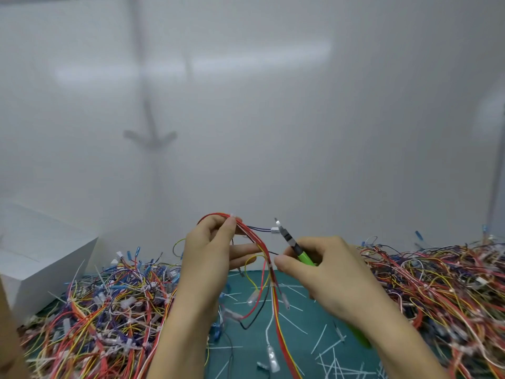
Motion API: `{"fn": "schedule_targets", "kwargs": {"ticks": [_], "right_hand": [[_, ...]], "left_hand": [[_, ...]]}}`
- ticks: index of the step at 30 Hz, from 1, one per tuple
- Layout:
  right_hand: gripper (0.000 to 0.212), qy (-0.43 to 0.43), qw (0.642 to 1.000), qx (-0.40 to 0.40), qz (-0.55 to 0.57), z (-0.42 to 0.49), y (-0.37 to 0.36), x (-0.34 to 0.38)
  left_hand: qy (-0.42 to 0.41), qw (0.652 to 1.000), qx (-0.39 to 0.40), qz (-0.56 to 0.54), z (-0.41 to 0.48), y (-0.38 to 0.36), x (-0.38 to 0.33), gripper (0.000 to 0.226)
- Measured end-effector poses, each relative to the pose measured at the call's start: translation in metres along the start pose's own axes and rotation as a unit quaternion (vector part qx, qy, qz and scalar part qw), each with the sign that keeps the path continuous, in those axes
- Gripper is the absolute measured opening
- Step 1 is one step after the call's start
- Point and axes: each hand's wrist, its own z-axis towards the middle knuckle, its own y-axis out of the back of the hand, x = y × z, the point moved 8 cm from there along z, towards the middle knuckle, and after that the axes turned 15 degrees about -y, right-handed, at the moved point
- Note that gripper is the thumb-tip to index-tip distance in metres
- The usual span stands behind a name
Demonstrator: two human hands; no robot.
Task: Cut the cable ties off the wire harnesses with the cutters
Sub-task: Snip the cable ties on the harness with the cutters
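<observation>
Presently: left hand [213, 250] pinching the wire harness [275, 299] up over the mat [246, 356], wires hanging vertical; right hand [328, 269] clamped round the cutters [289, 239], tips pointing up-left; cable tie [270, 266] below those tips, beside my right thumb.

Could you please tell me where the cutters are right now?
In the head view, the green-handled cutters sit right of centre, gripped in the right hand, tips pointing up-left beside the wire harness held by the left hand.
</observation>
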Motion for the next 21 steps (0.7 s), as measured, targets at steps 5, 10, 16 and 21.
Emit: {"fn": "schedule_targets", "kwargs": {"ticks": [5, 10, 16, 21], "right_hand": [[0.015, 0.003, 0.999, 0.010, 0.043, 0.002, -0.004, 0.001], [0.008, 0.046, 0.992, -0.008, 0.121, 0.002, 0.000, 0.006], [0.013, 0.084, 0.985, -0.049, 0.139, -0.003, 0.002, 0.011], [0.026, 0.090, 0.989, -0.034, 0.111, -0.005, 0.002, 0.014]], "left_hand": [[0.038, 0.992, -0.032, -0.112, -0.001, -0.004, 0.004, 0.018], [0.046, 0.995, 0.071, -0.048, -0.002, -0.016, 0.002, 0.049], [0.017, 0.985, 0.156, 0.073, -0.008, -0.017, 0.001, 0.019], [-0.024, 0.990, 0.121, 0.070, -0.004, -0.010, -0.004, 0.012]]}}
